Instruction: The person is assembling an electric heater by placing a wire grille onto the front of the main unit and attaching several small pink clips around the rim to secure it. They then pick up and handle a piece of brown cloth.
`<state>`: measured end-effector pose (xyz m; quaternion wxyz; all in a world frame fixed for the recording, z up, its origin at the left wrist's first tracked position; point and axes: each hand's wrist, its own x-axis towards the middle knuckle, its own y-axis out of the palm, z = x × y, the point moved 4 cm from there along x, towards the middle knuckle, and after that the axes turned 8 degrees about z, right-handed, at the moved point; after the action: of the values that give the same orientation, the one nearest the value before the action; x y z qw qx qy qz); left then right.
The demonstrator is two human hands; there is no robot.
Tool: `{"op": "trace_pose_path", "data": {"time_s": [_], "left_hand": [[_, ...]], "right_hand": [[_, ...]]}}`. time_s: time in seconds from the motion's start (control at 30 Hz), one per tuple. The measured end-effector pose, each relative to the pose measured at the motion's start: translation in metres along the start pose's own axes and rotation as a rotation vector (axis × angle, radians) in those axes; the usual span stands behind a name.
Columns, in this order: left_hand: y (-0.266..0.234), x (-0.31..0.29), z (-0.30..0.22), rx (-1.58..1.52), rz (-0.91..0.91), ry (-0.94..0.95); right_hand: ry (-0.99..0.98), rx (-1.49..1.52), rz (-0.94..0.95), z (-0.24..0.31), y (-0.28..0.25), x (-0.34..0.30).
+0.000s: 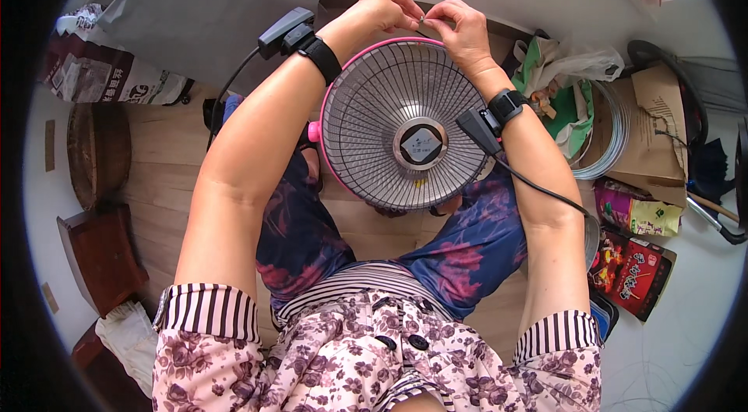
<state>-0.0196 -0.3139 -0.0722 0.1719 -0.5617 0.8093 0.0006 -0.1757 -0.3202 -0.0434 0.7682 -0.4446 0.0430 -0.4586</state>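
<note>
A round fan-shaped appliance [360, 112] with a black wire grille and a pink rim stands between my knees, its grille facing up toward me. Just beyond its far rim, my left hand [387, 8] and my right hand [461, 28] meet, thumbs and fingertips pinched together. Between the fingertips is a tiny shiny piece [421, 20], too small to name. How each hand grips it cannot be made out. A pink knob [314, 132] sticks out at the left of the rim.
A grey sheet [218, 10] hangs at the far left, near a printed bag [101, 69]. On the right lie a green and white bag [569, 104], a coil of wire [615, 135], a cardboard box [643, 120] and a red box [633, 272]. Wooden stools [101, 256] stand left.
</note>
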Motion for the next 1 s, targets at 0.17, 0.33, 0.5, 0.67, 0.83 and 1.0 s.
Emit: {"op": "trace_pose_path", "data": {"time_s": [0.17, 0.33, 0.5, 0.67, 0.83, 1.0], "left_hand": [[-0.002, -0.001, 0.001, -0.002, 0.0, 0.023], [-0.001, 0.002, 0.0, 0.038, -0.01, 0.004], [-0.007, 0.007, 0.012, 0.116, -0.092, -0.176], [-0.001, 0.008, 0.012, 0.203, -0.103, -0.156], [0.003, 0.016, 0.019, 0.297, -0.079, -0.154], [0.01, 0.022, 0.024, 0.33, -0.012, -0.234]], "right_hand": [[0.04, 0.067, 0.018, -0.005, 0.005, 0.001], [0.25, 0.325, 0.114, -0.032, 0.009, -0.001], [0.481, 0.358, 0.257, -0.05, 0.015, -0.005], [0.473, 0.175, 0.361, -0.052, 0.022, -0.006], [0.534, 0.064, 0.387, -0.041, 0.027, -0.005], [0.625, 0.055, 0.382, -0.041, 0.026, -0.005]]}}
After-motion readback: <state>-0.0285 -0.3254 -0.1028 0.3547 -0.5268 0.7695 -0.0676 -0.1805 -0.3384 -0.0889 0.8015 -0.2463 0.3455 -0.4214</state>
